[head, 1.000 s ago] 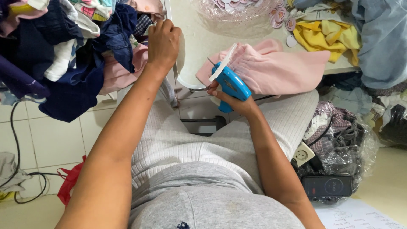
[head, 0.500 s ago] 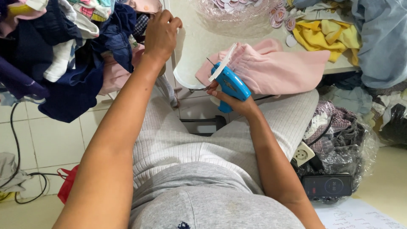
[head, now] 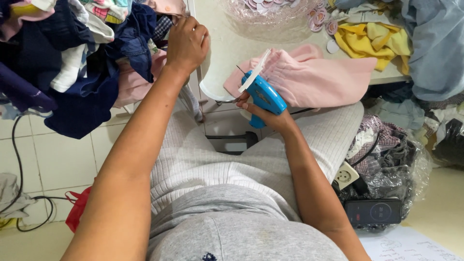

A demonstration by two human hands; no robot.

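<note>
Right hand [head: 265, 112]: clamped on blue plastic tagging gun [head: 264, 95], needle forward.
Left hand [head: 186, 42]: fingers closed in soft clothes pile [head: 82, 53].
Pink garment [head: 314, 79]: ribbed, just beyond gun.

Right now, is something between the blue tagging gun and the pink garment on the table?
Nothing visible. The right hand holds the tagging gun with its needle end just beside the pink garment, and only bare table shows around it. The left hand is off in the clothes pile.

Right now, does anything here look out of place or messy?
Yes. A phone lies atop a plastic bag of clothes on the floor beside a loose power socket. Garments in the clothes heap spill over the table edge.
</note>
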